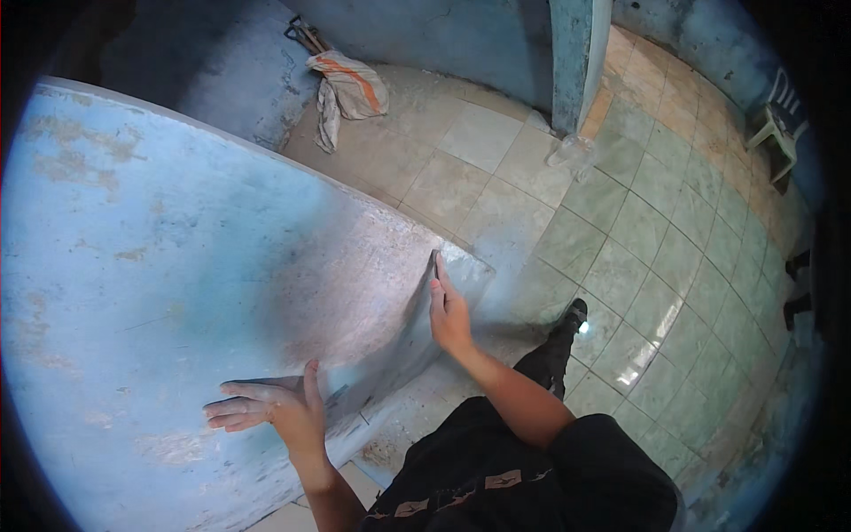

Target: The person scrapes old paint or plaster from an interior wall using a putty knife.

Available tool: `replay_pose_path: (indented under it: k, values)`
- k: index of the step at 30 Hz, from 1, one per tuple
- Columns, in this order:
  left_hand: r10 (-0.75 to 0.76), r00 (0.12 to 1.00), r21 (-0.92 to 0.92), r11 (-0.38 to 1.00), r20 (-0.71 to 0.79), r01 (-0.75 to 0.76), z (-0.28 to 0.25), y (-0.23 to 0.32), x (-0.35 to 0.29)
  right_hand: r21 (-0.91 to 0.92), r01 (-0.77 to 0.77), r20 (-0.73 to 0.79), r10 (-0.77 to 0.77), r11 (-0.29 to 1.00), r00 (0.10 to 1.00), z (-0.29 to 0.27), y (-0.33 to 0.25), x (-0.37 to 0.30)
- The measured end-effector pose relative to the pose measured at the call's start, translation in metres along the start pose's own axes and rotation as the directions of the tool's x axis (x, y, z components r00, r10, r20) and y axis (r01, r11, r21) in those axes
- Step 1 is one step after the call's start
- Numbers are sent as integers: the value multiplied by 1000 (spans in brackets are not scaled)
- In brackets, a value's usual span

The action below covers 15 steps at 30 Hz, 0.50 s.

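A blue painted wall (204, 293) with worn, flaking patches takes up the left side. Its middle carries a pale, pinkish scuffed area beside my right hand. My left hand (275, 408) is spread flat at the lower part of the wall, fingers pointing left and thumb up, with whitish dust on the fingers and nothing in it. Near the wall's right-hand edge, my right hand (450, 315) has its fingers together around a thin dark flat piece (435, 257), pressed to the surface. Most of that piece is hidden by the fingers, so its kind cannot be made out.
Beyond the wall lies a tiled floor (638, 230), with a white and orange sack (350, 84) and tool handles (306, 35) in the far corner. A pillar (572, 71) stands at the back, a crumpled clear plastic bag (574, 152) near its foot. A white plastic chair (778, 133) is far right.
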<state>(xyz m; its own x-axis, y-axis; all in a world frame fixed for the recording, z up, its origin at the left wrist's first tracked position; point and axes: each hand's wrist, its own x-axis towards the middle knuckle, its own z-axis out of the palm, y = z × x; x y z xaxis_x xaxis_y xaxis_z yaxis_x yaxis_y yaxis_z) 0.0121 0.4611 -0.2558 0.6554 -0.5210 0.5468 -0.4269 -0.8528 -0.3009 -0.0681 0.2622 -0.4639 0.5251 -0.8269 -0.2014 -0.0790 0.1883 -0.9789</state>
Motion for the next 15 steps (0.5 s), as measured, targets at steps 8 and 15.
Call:
replay_pose_path:
  k: [8,15]
  values:
    - [14,1000,-9,1000,0,-14,-3,9,3,-149,226,107,-212,963,971,-35,58,26]
    - [2,1000,-9,1000,6,-2,-7,11,4,-65,189,94,-183,980,979,-29,44,36]
